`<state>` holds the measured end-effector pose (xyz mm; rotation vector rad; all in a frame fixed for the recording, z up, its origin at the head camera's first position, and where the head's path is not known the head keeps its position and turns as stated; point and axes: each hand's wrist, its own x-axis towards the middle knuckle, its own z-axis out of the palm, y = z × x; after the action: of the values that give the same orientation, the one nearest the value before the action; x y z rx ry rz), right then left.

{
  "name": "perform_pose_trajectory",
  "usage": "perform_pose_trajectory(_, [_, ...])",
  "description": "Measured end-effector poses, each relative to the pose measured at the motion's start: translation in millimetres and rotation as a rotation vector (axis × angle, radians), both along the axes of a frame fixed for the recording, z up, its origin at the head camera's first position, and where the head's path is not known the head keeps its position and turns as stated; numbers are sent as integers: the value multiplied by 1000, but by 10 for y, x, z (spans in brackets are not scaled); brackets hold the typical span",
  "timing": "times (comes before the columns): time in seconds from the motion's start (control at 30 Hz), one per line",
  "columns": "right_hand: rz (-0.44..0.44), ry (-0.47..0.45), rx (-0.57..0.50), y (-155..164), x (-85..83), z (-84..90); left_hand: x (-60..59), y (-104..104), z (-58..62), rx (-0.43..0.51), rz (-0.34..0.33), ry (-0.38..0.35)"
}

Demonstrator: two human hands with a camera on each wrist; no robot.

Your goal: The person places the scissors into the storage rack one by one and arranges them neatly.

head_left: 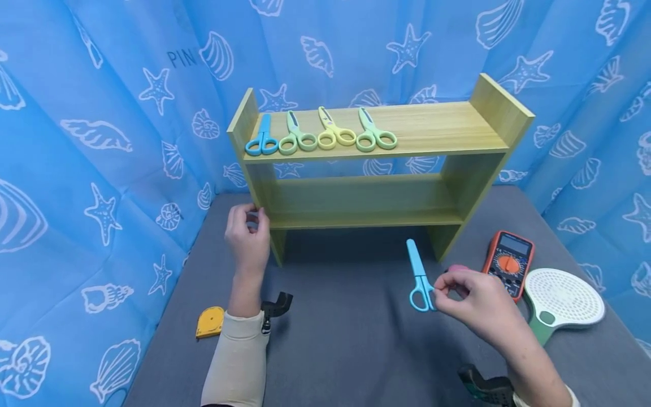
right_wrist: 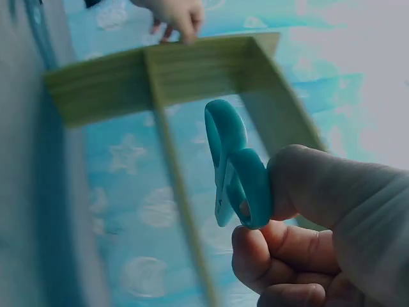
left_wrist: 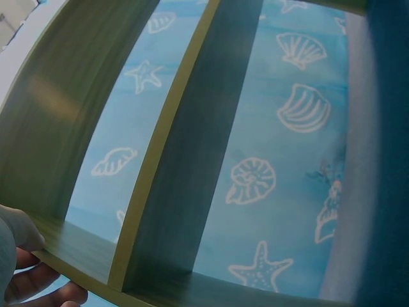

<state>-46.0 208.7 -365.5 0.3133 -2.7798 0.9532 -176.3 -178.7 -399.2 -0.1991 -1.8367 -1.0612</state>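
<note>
My right hand (head_left: pixel 478 302) pinches light-blue scissors (head_left: pixel 418 275) by one handle loop, above the grey table and in front of the shelf's right side. Their blades point toward the shelf; in the right wrist view the turquoise loops (right_wrist: pixel 239 173) show near thumb and fingertips. My left hand (head_left: pixel 248 234) grips the left side panel of the two-tier wooden shelf (head_left: pixel 366 223), thumb and fingers on either side of its edge (left_wrist: pixel 77 275). Along the top board lie blue scissors (head_left: pixel 263 138), green scissors (head_left: pixel 295 135), yellow scissors (head_left: pixel 330 133) and another green pair (head_left: pixel 373 135), handles forward.
On the right of the table lie an orange multimeter (head_left: pixel 509 263) and a white paddle-shaped thing with a green handle (head_left: pixel 561 297). Something pink (head_left: pixel 458 268) is partly hidden behind my right hand. A yellow tape measure (head_left: pixel 210 322) sits left. Blue patterned curtains (head_left: pixel 152 141) surround the table.
</note>
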Motion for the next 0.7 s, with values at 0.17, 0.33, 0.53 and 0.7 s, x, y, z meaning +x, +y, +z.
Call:
perform_pose_trajectory(0.17, [4, 113, 19, 173, -52, 349, -8, -8, -9, 5, -8, 0])
perform_pose_trajectory(0.33, [7, 174, -2, 254, -133, 699, -18, -23, -17, 4, 6, 10])
perform_pose_trajectory(0.53, [-26, 235, 20, 263, -256, 1121, -25, -13, -31, -7, 1, 6])
perform_pose_trajectory(0.7, [-16, 316, 77, 229, -419, 1450, -36, -16, -27, -23, 13, 14])
